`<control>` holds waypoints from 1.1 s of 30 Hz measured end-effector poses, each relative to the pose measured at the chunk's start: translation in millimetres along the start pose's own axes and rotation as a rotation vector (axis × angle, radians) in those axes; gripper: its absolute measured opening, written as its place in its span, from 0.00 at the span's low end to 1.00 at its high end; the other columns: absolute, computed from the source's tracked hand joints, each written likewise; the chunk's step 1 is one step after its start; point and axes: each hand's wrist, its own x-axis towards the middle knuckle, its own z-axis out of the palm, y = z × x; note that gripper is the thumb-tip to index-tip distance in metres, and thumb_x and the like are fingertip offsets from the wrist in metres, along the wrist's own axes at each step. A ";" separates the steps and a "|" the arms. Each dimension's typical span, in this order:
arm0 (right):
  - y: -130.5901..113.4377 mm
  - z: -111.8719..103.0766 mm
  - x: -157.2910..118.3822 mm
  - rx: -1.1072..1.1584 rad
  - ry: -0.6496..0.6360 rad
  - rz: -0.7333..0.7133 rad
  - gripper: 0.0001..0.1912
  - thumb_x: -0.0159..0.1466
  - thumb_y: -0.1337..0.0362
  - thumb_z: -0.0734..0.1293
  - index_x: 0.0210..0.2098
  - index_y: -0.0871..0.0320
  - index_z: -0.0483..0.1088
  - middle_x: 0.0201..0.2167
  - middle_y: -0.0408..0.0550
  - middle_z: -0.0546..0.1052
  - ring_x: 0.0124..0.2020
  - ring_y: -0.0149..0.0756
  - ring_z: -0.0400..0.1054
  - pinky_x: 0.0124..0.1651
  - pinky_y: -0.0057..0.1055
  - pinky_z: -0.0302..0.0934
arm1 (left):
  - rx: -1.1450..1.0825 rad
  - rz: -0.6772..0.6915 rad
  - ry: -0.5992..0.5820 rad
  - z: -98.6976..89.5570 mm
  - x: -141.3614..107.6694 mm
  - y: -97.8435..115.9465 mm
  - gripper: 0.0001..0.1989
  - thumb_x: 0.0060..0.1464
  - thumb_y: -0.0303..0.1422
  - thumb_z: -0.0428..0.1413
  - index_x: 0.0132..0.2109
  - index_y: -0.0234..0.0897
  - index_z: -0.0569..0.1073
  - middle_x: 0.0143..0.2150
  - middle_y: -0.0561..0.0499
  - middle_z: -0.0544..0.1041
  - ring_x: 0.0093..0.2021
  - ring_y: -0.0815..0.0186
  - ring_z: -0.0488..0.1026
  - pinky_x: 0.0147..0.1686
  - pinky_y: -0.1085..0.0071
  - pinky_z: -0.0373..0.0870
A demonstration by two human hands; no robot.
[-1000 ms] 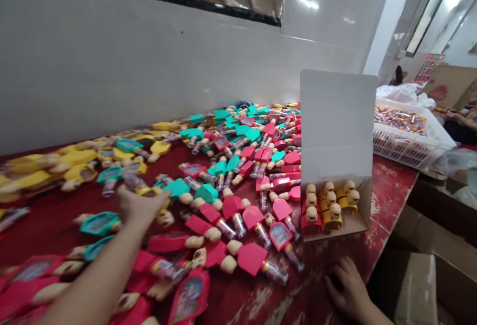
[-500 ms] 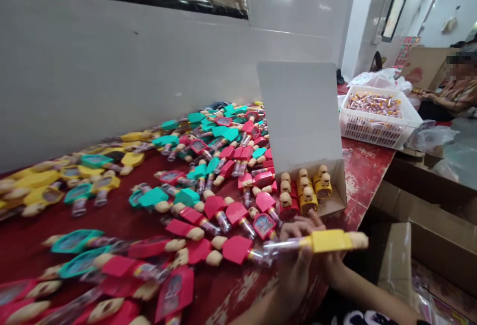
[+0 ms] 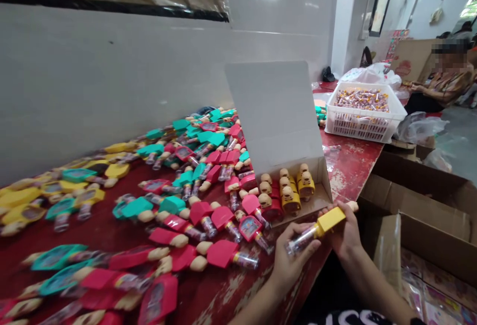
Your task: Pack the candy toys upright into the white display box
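Presently: yellow-capped toy tube point(image 3: 328, 219) held two-handed above the worktop point(image 3: 350, 171)

Item is gripped just beyond the near edge of the red-painted, worn worktop, lying on a slant. The left hand point(image 3: 294, 258) curls its fingers around the clear tube section, and the right hand point(image 3: 345, 233) wraps the yellow cap. Neither hand is spread. Fingers cover part of the cap, and only a small tan end shows beyond them. Tube contents cannot be made out.

Directly behind the hands stands an open white cardboard box point(image 3: 276, 111), its tall flap upright. Inside are yellow figures point(image 3: 289, 199) and red figures point(image 3: 272, 209), heads up and packed side by side; the lower bodies are hidden by the box front.

To the left, a heap of toy tubes point(image 3: 222, 218) with pink, teal and yellow caps covers the worktop. Those at the left of the view are motion-blurred, and those at the bottom are cut off by the frame.

Farther along, a white plastic crate point(image 3: 363, 127) holds small items too small to identify. A seated co-worker point(image 3: 447, 84) is beyond it. A cardboard carton point(image 3: 421, 215) stands open below the worktop, right of the hands.
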 end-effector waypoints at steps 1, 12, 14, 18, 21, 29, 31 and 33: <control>-4.3 -1.7 2.4 0.018 0.007 0.013 0.14 0.46 0.61 0.72 0.23 0.57 0.62 0.17 0.37 0.69 0.19 0.29 0.66 0.24 0.26 0.65 | 0.048 0.039 -0.052 -3.3 1.0 -0.7 0.18 0.53 0.44 0.61 0.41 0.33 0.70 0.47 0.38 0.74 0.46 0.57 0.74 0.44 0.66 0.75; 17.0 -6.8 66.1 -0.651 -0.243 -0.969 0.08 0.58 0.63 0.65 0.24 0.58 0.65 0.20 0.42 0.71 0.22 0.31 0.66 0.26 0.28 0.60 | 1.425 0.674 -0.117 -42.5 107.2 44.5 0.10 0.58 0.37 0.56 0.44 0.36 0.72 0.58 0.41 0.67 0.57 0.46 0.65 0.51 0.45 0.66; 27.9 -10.3 66.5 -0.756 -0.313 -1.024 0.09 0.58 0.62 0.64 0.23 0.57 0.65 0.20 0.42 0.70 0.22 0.32 0.66 0.26 0.29 0.60 | 1.578 0.492 -0.173 -35.0 113.3 41.5 0.09 0.57 0.38 0.57 0.39 0.37 0.74 0.60 0.44 0.66 0.59 0.46 0.62 0.53 0.43 0.64; 23.1 -7.8 61.2 -0.930 -0.330 -1.081 0.10 0.57 0.63 0.64 0.22 0.56 0.61 0.18 0.40 0.66 0.19 0.29 0.61 0.23 0.28 0.57 | 1.636 0.340 -0.198 -28.7 111.7 40.5 0.10 0.61 0.39 0.53 0.40 0.37 0.74 0.61 0.46 0.65 0.61 0.50 0.60 0.55 0.46 0.63; 15.1 4.4 66.5 -1.034 -0.234 -1.080 0.07 0.58 0.65 0.63 0.24 0.56 0.61 0.18 0.39 0.64 0.19 0.29 0.58 0.24 0.28 0.56 | 1.629 0.334 -0.203 -29.9 109.9 43.6 0.12 0.62 0.38 0.51 0.41 0.36 0.74 0.60 0.45 0.66 0.61 0.50 0.60 0.55 0.46 0.63; 48.8 16.8 89.7 -1.361 -0.171 -1.272 0.23 0.60 0.58 0.63 0.52 0.61 0.62 0.45 0.60 0.70 0.48 0.51 0.63 0.50 0.51 0.61 | 1.472 0.306 -0.170 -31.6 106.9 40.7 0.21 0.54 0.49 0.57 0.44 0.36 0.72 0.60 0.42 0.65 0.62 0.47 0.57 0.58 0.43 0.57; 53.8 14.7 94.0 -1.356 -0.145 -1.270 0.23 0.61 0.58 0.63 0.54 0.59 0.61 0.46 0.60 0.69 0.50 0.50 0.62 0.52 0.52 0.60 | 1.433 0.304 -0.175 -30.5 106.9 38.7 0.30 0.48 0.58 0.57 0.45 0.36 0.71 0.60 0.39 0.65 0.62 0.43 0.57 0.58 0.40 0.55; 54.0 10.3 98.5 -1.305 -0.198 -1.229 0.26 0.60 0.55 0.65 0.54 0.59 0.61 0.47 0.59 0.68 0.51 0.50 0.62 0.53 0.52 0.59 | 1.394 0.352 -0.145 -31.9 105.1 37.5 0.38 0.43 0.63 0.57 0.50 0.37 0.69 0.60 0.36 0.63 0.61 0.41 0.58 0.58 0.39 0.54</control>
